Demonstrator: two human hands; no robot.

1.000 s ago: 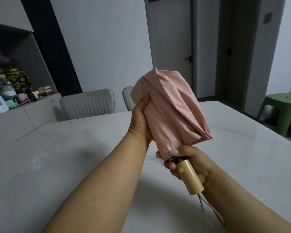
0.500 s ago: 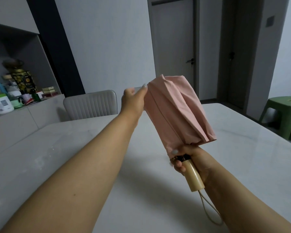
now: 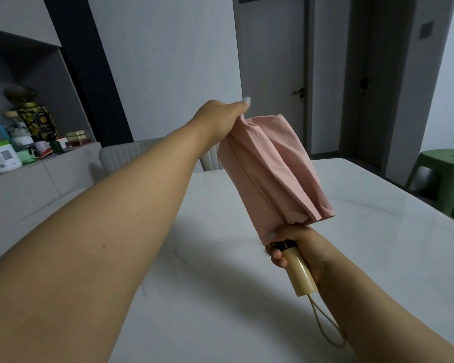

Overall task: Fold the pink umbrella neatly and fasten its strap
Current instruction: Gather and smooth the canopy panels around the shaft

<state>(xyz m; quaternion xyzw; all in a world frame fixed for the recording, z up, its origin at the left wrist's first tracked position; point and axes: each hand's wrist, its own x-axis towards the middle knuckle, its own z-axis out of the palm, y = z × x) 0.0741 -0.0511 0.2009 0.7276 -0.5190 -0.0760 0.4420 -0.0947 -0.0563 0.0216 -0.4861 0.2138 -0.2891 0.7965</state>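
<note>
Pink cloth of the umbrella [image 3: 273, 174] now stretches out longer than a second ago, when my left hand [image 3: 220, 119] wrapped its side; that hand has since slid to the top corner and pinches a pleat there, arm straight out. My right hand [image 3: 296, 247] grips the smooth cream handle [image 3: 300, 273] at its black collar, holding the umbrella tilted above the white table [image 3: 378, 258]. Soft folds hang loose, a cord loop [image 3: 325, 326] dangling below.
</note>
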